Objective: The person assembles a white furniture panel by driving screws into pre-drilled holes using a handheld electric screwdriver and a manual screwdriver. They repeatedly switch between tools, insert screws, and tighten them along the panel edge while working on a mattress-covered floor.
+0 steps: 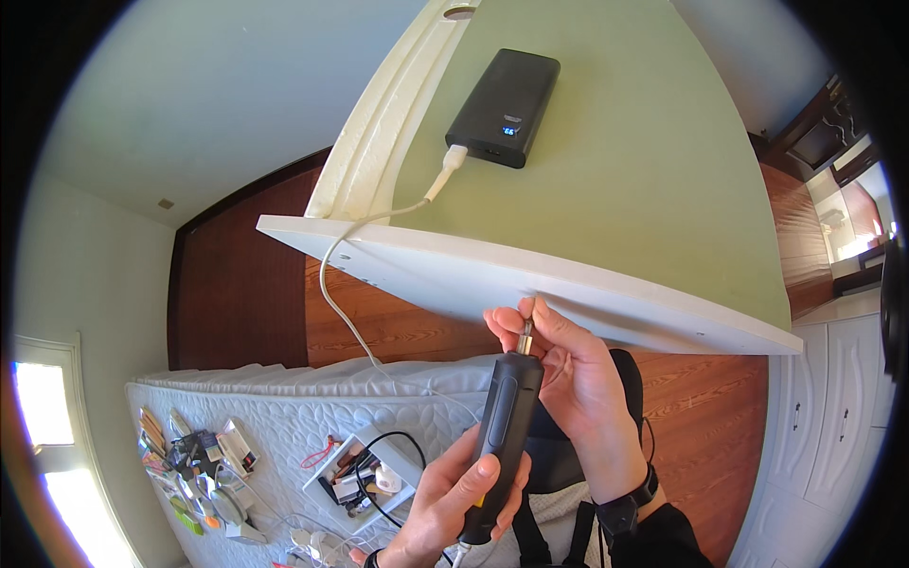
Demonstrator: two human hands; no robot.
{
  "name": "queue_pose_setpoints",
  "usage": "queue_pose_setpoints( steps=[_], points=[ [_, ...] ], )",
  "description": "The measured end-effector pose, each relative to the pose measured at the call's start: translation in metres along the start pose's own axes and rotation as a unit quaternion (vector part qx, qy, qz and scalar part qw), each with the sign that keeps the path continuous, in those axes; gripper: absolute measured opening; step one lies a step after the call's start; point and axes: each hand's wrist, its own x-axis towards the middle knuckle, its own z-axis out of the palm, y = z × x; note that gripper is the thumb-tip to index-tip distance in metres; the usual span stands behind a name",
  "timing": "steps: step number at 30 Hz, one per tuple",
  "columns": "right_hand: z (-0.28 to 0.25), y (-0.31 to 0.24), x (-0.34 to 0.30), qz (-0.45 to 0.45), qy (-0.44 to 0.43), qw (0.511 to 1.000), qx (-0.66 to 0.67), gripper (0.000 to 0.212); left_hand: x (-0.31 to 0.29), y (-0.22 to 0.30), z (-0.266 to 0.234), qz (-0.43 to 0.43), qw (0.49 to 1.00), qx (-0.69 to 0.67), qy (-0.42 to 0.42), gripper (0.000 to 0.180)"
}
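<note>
My left hand [454, 488] is wrapped round the body of a black electric screwdriver [507, 407], which points up and slightly right. At its metal chuck, the fingers of my right hand [573, 364] are closed in a pinch on a small metal screwdriver bit [528, 327]. The bit's upper end is partly hidden by the fingertips. A white plug and cable end show at the screwdriver's lower end. On the green board lies a black power bank [505, 106] with a lit display and a white cable [325, 270] plugged into it.
The green board [606, 180] has a white front edge panel [454, 270] just beyond my hands. A quilted mattress [275, 398] on the left bears a white box [402, 492] of small items and scattered tools. White cabinets [824, 407] stand at the right.
</note>
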Motion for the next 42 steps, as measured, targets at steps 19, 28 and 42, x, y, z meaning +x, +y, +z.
queue_pose_setpoints(
  steps=[19,28,42],
  points=[
    [0.002,0.000,0.001,0.005,-0.032,0.998,0.054,0.021,0.002,0.006,0.014,0.034,0.995,0.061,0.071,0.065],
    [-0.006,-0.004,0.002,-0.019,-0.059,0.998,-0.006,0.024,-0.001,0.002,0.008,0.021,0.997,0.055,0.055,0.060],
    [-0.004,0.002,0.001,-0.056,-0.044,0.997,-0.030,0.020,0.003,-0.006,-0.002,0.017,0.999,0.041,0.016,0.055]
  ],
)
